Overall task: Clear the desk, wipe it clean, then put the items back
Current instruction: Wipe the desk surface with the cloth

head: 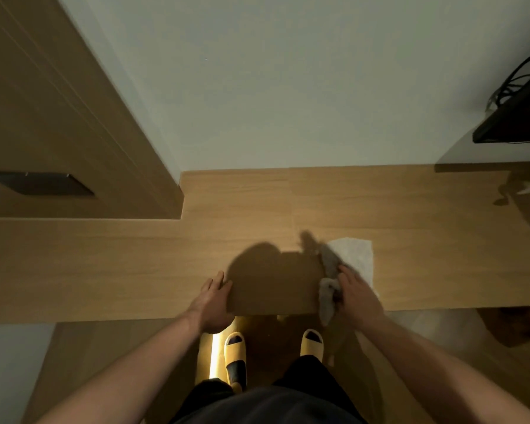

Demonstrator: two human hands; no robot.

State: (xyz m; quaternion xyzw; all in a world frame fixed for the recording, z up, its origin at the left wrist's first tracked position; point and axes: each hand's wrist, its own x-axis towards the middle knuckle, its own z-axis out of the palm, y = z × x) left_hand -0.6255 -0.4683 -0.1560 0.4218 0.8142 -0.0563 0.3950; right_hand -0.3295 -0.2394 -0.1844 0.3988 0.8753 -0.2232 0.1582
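A pale wooden worktop (135,264) runs across mid-frame below a white wall. At lower centre, the right hand (357,290) grips a crumpled grey cloth (329,289), apparently atop a white sheet (357,254); the left hand (213,298) rests open, fingers straight, on the worktop's near edge.

Counter (135,270): we see pale wood along a white wall.
Cloth (354,258): white, flat at the counter's front edge, its near end bunched.
Hands: our left hand (213,301) rests left of the cloth, our right hand (357,293) on the bunched end.
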